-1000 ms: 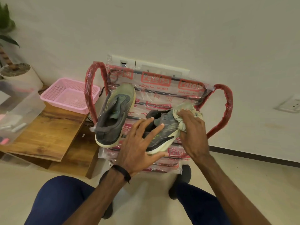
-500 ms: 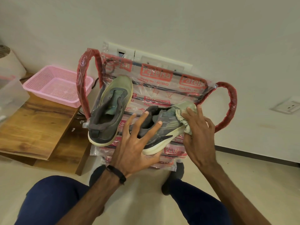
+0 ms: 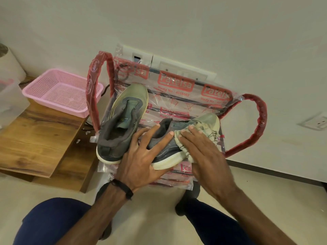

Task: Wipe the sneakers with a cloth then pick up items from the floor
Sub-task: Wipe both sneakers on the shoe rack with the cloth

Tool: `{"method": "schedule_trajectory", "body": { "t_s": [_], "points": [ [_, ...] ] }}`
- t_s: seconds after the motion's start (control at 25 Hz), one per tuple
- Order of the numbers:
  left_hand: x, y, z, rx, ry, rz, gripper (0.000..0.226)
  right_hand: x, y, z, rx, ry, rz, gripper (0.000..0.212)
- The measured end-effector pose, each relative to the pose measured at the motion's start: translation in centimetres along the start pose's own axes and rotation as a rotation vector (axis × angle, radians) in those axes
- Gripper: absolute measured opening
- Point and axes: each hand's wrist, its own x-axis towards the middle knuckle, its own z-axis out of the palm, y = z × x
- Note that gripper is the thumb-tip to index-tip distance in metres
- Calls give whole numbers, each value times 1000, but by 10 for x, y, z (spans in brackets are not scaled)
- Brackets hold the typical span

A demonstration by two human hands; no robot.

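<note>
Two sneakers lay on a plastic-wrapped chair [image 3: 177, 96]. The right sneaker [image 3: 169, 149] ran heel-near-left to toe-far-right; the left sneaker [image 3: 122, 121] pointed toward the wall. My left hand [image 3: 141, 156] steadied the heel, fingers spread; my right hand [image 3: 200, 152] pressed one cloth [image 3: 203, 131] flat against its side.

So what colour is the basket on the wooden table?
Pink basket, clearest in the head view.

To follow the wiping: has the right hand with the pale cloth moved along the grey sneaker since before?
Yes. The right hand slid from the grey sneaker's toe toward its collar.
</note>
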Motion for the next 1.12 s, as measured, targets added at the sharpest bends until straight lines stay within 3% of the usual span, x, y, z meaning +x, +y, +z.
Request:
{"method": "schedule_trajectory", "body": {
  "t_s": [0.08, 0.24, 0.36, 0.44, 0.56, 0.64, 0.72, 0.8, 0.88, 1.04, 1.12],
  "points": [
    [-2, 2, 2, 10, 14, 24, 91, -2, 30, -6, -79, -21, 15, 68],
    [-5, 10, 6, -13, 86, 90, 85, 0, 46, -8, 2, 9, 296, 57],
    [-8, 7, 5, -18, 107, 114, 85, -16, 10, -2, 26, -38, 139, 66],
    [-9, 8, 4, 8, 97, 140, 83, -20, 20, -10, -20, -81, 16, 72],
    [-6, 12, 5, 33, 80, 181, 77, -17, 63, -15, -48, -77, 234, 65],
    [-7, 13, 7, 53, 62, 191, 74, -17, 53, -12, 10, -33, 402, 60],
    [-10, 10, 6, 58, 44, 178, 75, -24, 18, -3, 79, -14, 344, 66],
    [-13, 7, 5, 75, 55, 179, 76, -31, -8, -6, 101, -52, 170, 70],
    [-14, 11, 6, 93, 52, 186, 78, -32, 11, -13, 12, -73, 73, 67],
    [-13, 16, 13, 109, 62, 193, 73, -25, 51, -16, 8, -77, 410, 53],
    [-13, 14, 14, 111, 72, 189, 75, -28, 21, -9, 62, -46, 365, 62]
  ]
}}
